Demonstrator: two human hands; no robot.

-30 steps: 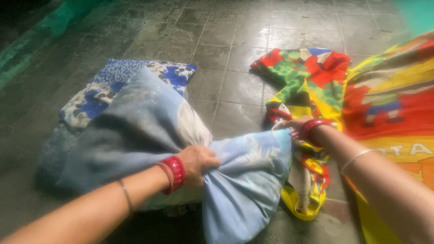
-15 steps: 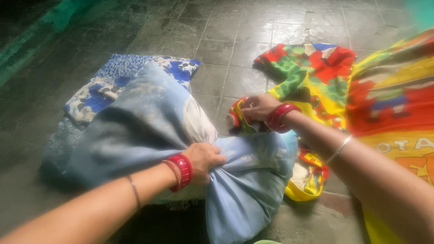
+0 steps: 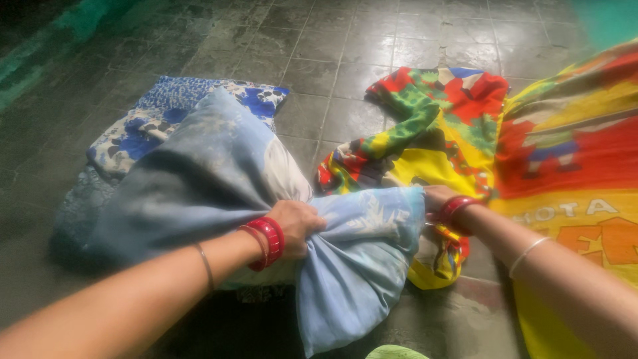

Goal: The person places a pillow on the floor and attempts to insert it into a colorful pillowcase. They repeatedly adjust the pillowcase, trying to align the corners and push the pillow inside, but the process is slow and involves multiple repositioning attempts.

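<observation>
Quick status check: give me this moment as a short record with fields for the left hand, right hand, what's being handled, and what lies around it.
left hand: clenched on bunched cloth at the neck of the pale blue pillow cover
right hand: at the open edge of the same cover, fingers mostly hidden behind the cloth
pillow: stuffed inside the cover, lying on the floor
behind pillow: blue and white patterned cushion
right side: bright red, yellow and green printed cloth, crumpled
floor: dark grey tiles

No packages, labels, signs or screens
</observation>
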